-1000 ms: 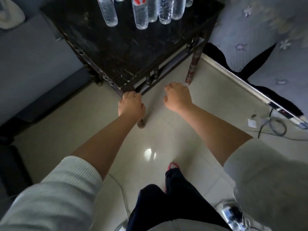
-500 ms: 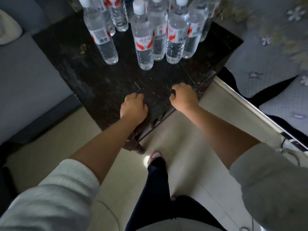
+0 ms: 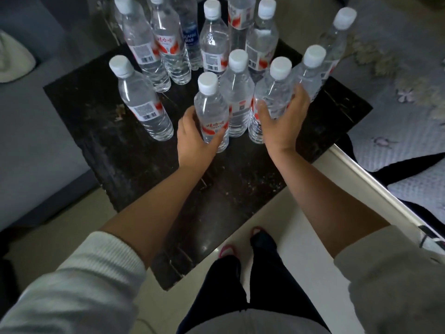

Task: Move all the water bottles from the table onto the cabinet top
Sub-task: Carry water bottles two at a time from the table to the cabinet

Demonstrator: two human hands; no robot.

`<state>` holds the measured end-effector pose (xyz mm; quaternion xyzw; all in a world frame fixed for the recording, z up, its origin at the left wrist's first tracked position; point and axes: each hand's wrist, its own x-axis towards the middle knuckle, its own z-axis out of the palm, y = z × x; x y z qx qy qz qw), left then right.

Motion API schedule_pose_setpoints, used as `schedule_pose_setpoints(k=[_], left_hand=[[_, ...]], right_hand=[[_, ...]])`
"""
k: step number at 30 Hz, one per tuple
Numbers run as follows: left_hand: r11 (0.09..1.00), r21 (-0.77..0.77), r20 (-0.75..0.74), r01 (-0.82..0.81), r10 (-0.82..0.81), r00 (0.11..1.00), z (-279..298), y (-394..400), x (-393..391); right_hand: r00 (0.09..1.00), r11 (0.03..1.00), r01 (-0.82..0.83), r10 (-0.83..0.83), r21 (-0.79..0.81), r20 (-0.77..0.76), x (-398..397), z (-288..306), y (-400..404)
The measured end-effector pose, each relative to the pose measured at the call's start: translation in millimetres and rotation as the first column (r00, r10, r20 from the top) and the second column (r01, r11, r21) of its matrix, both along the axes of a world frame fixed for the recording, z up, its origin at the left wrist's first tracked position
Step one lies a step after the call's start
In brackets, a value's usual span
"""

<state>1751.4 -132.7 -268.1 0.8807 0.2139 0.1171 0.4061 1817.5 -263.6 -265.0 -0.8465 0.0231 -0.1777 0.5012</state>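
1. The left hand (image 3: pixel 196 137) is curling round the nearest bottle (image 3: pixel 212 109) at its label; the right hand (image 3: pixel 281 115) is gripping the bottle beside it (image 3: pixel 272 102).
2. Both bottles are standing on the dark table (image 3: pixel 120 150), looking full, heavy, smooth; mid-body is seeming the safest hold.
3. Farther bottles (image 3: pixel 214 42) are crowding close behind, risking knocks.

Both arms outstretched, left grip (image 3: pixel 196 133) and right grip (image 3: pixel 283 114) curled.

Dark scuffed table (image 3: pixel 134 150), set on pale floor (image 3: pixel 310 239). About a dozen clear water bottles (image 3: pixel 237 92) with white caps stand upright, clustered on its far half.
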Motion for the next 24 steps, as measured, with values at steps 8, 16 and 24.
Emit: schedule_pose_setpoints(k=[8, 16, 24], left_hand=[[0.989, -0.066, 0.203, -0.132, 0.143, 0.969, 32.7, -10.8, 40.3], [0.97, 0.177, 0.199, -0.168, 0.132, 0.971, 37.7, -8.0, 52.1], [0.939, 0.205, 0.149, -0.277, 0.249, 0.957, 46.2, -6.5, 10.4]], right_hand=[[0.993, 0.997, -0.077, 0.078, -0.014, 0.088, 30.8, 14.4, 0.5], [0.941, 0.96, -0.169, 0.225, -0.225, 0.252, 53.5, 15.6, -0.9], [0.827, 0.852, -0.404, 0.496, -0.333, 0.265, 35.5, 18.7, 2.9]])
